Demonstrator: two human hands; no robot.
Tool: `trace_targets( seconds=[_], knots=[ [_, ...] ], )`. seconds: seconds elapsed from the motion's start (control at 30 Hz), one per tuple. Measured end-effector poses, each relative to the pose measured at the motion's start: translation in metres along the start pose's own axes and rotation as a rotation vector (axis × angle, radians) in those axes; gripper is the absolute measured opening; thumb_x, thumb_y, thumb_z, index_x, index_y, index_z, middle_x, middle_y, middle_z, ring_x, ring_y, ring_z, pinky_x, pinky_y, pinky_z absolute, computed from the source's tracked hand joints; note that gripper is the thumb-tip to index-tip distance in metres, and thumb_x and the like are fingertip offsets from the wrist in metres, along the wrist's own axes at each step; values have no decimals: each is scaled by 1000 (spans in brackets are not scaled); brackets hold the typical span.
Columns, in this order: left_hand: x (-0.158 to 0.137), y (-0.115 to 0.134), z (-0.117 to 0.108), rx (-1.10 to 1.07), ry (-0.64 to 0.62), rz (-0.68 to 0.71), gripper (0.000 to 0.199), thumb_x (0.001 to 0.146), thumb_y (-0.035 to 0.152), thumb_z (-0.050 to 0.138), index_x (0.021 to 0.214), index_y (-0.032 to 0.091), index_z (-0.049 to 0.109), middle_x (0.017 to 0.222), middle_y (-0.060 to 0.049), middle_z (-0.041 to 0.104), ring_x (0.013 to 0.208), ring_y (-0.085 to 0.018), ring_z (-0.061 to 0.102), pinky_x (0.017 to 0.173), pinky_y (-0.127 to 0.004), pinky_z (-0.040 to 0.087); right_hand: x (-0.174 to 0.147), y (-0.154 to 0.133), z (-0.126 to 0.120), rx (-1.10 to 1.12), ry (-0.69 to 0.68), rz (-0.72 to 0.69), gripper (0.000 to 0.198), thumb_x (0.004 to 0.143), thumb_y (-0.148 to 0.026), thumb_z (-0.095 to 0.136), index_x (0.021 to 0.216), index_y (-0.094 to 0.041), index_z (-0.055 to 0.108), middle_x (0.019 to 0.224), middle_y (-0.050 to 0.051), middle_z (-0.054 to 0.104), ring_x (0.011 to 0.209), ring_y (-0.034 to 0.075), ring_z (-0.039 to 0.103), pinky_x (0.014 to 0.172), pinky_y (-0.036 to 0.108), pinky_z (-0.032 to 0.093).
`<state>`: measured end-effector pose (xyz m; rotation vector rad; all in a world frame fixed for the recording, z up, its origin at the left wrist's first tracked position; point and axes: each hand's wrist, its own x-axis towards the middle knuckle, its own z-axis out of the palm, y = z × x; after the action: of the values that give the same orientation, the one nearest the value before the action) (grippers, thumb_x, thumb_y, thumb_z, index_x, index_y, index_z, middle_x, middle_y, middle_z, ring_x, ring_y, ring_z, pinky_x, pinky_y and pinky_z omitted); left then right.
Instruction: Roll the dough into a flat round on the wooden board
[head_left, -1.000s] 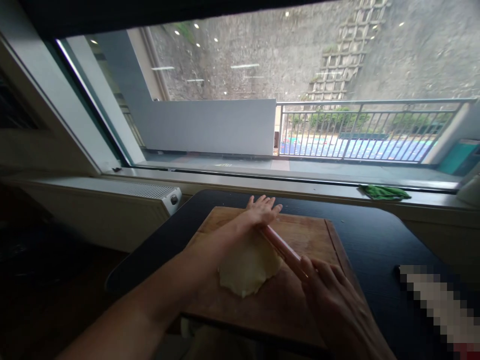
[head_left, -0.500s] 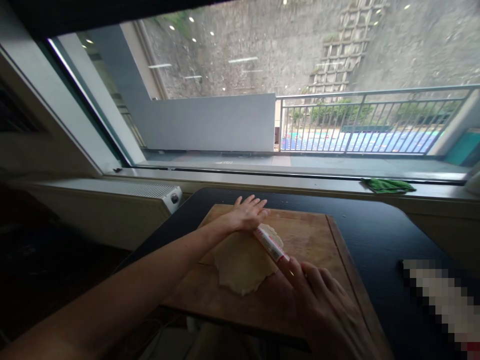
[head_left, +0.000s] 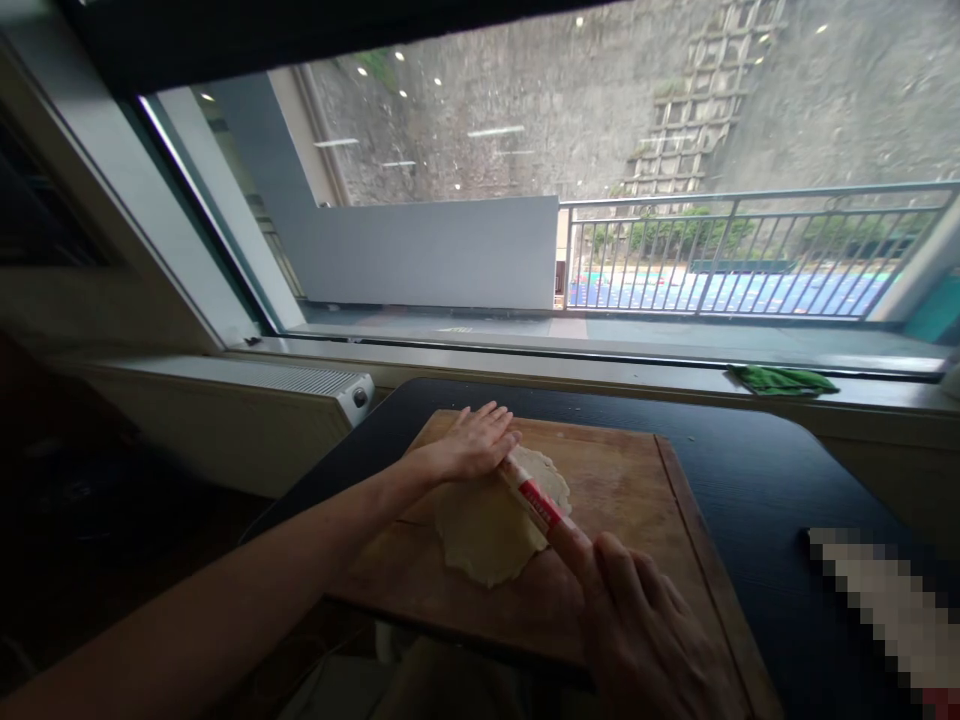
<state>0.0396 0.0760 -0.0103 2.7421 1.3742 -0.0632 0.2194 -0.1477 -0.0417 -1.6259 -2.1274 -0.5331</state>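
Note:
A rolling pin (head_left: 538, 503) with a red printed label lies slantwise across a thin, ragged-edged sheet of dough (head_left: 480, 545). Over the pin's far end rests my left hand (head_left: 477, 442), its fingers stretched out and its palm covering that end. My right hand (head_left: 637, 600) is at the near end, fingers bent over the pin; the end itself is hidden beneath it. Under the dough is a wooden board (head_left: 615, 470), which sits on a dark table (head_left: 757, 470). My left forearm passes over the board's left part.
A blurred-out pale object (head_left: 885, 610) lies on the table at right. Beyond the table are a window sill (head_left: 600, 372) with a green cloth (head_left: 784, 380) and, to the left, a white radiator (head_left: 247, 400). Through the window I see a railing (head_left: 735, 255).
The rolling pin has turned, so its red label now faces up where a white part showed before. My left hand has shifted slightly left and nearer, with its fingers closer together.

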Motion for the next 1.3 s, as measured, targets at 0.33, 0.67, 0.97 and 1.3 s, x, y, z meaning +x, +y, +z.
trace_targets(
  seconds=[0.33, 0.67, 0.97, 1.3],
  knots=[
    [66, 45, -11, -90, -27, -101, 67, 89, 59, 8, 139, 22, 32, 148, -5, 26, 138, -22, 14, 109, -52, 7, 19, 49, -1, -74, -88, 71, 34, 85, -14, 46, 119, -17, 49, 86, 4, 57, 77, 20, 53, 66, 33, 45],
    [-74, -7, 5, 20, 150, -54, 57, 94, 43, 11, 142, 16, 26, 149, -6, 23, 137, -18, 16, 112, -41, 4, 13, 25, -15, -65, 16, -158, 43, 84, -10, 37, 125, -18, 46, 95, 7, 61, 76, 20, 56, 64, 32, 43],
    [22, 19, -7, -27, 10, -155, 59, 92, 48, 11, 136, 19, 38, 147, -8, 29, 137, -25, 16, 108, -52, 11, 31, 47, 11, -112, -46, -5, 30, 85, -21, 50, 115, -21, 51, 81, 2, 62, 71, 18, 58, 65, 31, 40],
    [-20, -23, 6, -14, 17, -84, 58, 94, 45, 10, 141, 17, 27, 149, -9, 20, 138, -21, 11, 109, -45, 12, 12, -3, -4, -173, 59, -129, 48, 86, -14, 40, 134, -17, 39, 71, 1, 55, 59, 16, 56, 56, 30, 40]
  ],
)
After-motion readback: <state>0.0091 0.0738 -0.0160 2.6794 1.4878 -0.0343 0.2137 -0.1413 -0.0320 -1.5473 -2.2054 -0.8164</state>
